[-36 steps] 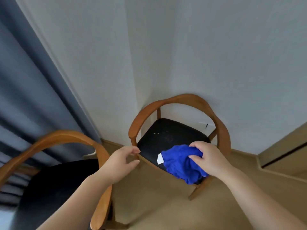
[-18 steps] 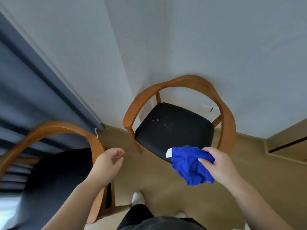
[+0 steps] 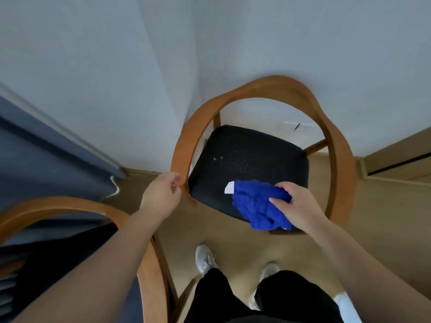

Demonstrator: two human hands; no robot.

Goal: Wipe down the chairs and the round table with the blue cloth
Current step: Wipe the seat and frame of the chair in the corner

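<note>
Clutched the blue cloth [image 3: 256, 206] in the right hand [image 3: 297, 206] over the chair seat [image 3: 251, 152], left hand [image 3: 161, 199] half-curled at armrest [image 3: 184, 145], hold unclear.

We see two pale walls [image 3: 93, 66] meeting in a corner at upper centre, with a blue-grey curtain [image 3: 46, 159] hanging along the left one and a thin white cord [image 3: 115, 185] trailing from its lower edge onto the tan floor [image 3: 384, 217]. Low on the right-hand wall sits a small white plate [image 3: 296, 124] bearing a dark mark, too small for us to identify, and wooden skirting [image 3: 396, 159] runs along the wall's foot at far right. At the bottom of the view we note black trousers [image 3: 291, 297] above two pale shoes [image 3: 204, 258], planted slightly apart on the floor.
</note>
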